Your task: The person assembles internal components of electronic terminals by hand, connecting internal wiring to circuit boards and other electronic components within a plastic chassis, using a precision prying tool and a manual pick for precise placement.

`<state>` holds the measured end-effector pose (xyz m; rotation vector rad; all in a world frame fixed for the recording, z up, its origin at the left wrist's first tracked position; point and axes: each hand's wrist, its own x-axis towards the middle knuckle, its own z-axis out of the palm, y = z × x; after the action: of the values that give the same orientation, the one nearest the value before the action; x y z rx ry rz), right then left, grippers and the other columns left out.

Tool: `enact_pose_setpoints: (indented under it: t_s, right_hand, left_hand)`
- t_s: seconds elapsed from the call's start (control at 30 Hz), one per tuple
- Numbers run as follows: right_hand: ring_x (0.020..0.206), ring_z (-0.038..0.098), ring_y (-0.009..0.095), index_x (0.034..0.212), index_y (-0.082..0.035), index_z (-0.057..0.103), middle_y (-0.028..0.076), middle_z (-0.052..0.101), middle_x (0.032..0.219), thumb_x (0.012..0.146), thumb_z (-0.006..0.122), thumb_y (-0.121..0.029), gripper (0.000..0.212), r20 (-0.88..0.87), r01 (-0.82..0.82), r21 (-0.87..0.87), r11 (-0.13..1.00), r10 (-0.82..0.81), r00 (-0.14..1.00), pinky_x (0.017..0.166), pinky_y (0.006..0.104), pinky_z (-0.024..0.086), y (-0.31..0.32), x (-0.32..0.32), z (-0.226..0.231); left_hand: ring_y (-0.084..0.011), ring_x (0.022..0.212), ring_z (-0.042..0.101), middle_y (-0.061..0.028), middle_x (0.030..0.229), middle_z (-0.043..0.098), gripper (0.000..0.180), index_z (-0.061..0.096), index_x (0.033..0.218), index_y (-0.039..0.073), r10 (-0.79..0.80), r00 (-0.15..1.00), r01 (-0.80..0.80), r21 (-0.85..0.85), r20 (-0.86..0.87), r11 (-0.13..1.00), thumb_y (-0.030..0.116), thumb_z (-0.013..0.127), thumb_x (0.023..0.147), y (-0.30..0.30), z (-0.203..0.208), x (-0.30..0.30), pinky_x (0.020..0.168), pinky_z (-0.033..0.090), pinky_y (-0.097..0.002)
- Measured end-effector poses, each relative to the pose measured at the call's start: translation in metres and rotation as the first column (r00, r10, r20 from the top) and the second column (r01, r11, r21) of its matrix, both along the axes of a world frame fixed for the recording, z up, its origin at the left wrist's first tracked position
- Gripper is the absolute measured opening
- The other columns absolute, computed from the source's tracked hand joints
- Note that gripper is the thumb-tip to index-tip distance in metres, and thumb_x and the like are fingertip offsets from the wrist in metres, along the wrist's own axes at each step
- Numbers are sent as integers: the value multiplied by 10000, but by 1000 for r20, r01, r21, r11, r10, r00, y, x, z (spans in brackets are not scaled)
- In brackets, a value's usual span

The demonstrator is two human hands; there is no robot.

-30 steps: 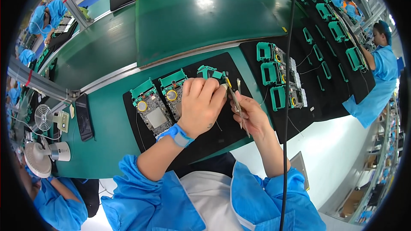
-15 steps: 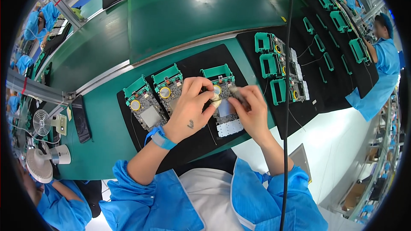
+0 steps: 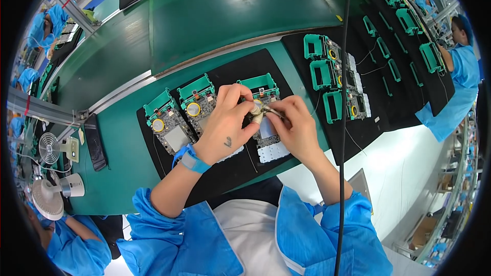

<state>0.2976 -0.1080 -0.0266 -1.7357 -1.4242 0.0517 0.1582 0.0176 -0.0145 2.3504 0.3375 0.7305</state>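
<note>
My left hand and my right hand meet over the rightmost of three circuit boards on the black mat before me. Pale finger cots cover the left thumb and fingertip, which pinch closed on something too small to name. In my right hand the fingers are closed too, around a thin greyish piece that I cannot identify; its tip reaches toward the left fingertips. A green plastic frame is at this board's far end. The middle board is partly behind my left hand, the left board shows more fully.
A black cable hangs down right of my hands. Beyond it, more boards with green frames lie on a black mat. At left are a phone and small white fans. A person in blue stands at far right.
My right fingertips have moved left and closed in on the left ones, bringing the thin greyish piece against them. The left hand stays nearly in place.
</note>
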Motion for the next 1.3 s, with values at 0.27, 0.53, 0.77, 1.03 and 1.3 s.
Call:
enact_pose_setpoints:
  t_s: [0.27,0.53,0.77,1.03,1.3]
  right_hand:
    - [665,535,148,1215,-24,602,92,534,871,928,550,-21,292,-169,80,-139,987,-103,980,574,256,422,-24,0,6]
    - [511,522,175,1240,-95,626,61,518,664,877,610,-23,371,191,108,-270,957,-57,980,463,299,422,-35,3,11]
    - [435,460,161,1201,-127,664,29,446,585,795,684,-52,413,220,17,-124,992,11,975,402,304,370,-32,-8,-4]
    - [445,498,174,1205,-95,638,30,479,615,800,695,-98,409,453,55,-169,984,28,891,407,306,389,-30,-16,-5]
    - [718,645,356,987,-3,512,178,633,877,910,629,-139,196,208,422,-153,893,-389,898,581,376,509,-36,19,-19]
  left_hand:
    - [-301,992,443,-117,1027,464,257,580,831,-46,-13,993,16,24,-117,1000,11,708,616,2,17,7,829,437,-364]
    - [-293,988,442,-114,1022,452,240,580,806,-56,-46,984,44,-15,-175,999,13,706,614,7,18,7,799,439,-357]
    - [-294,977,438,-124,1014,444,224,565,812,-70,-49,985,45,-25,-167,999,18,679,641,3,18,10,800,434,-349]
    - [-332,1033,450,-164,1074,457,250,591,886,-80,-15,987,20,27,-159,999,10,703,682,0,12,0,865,449,-386]
    - [-224,947,551,-150,1151,524,452,509,1228,4,796,605,-791,82,-39,606,120,709,840,-14,4,-162,795,477,-339]
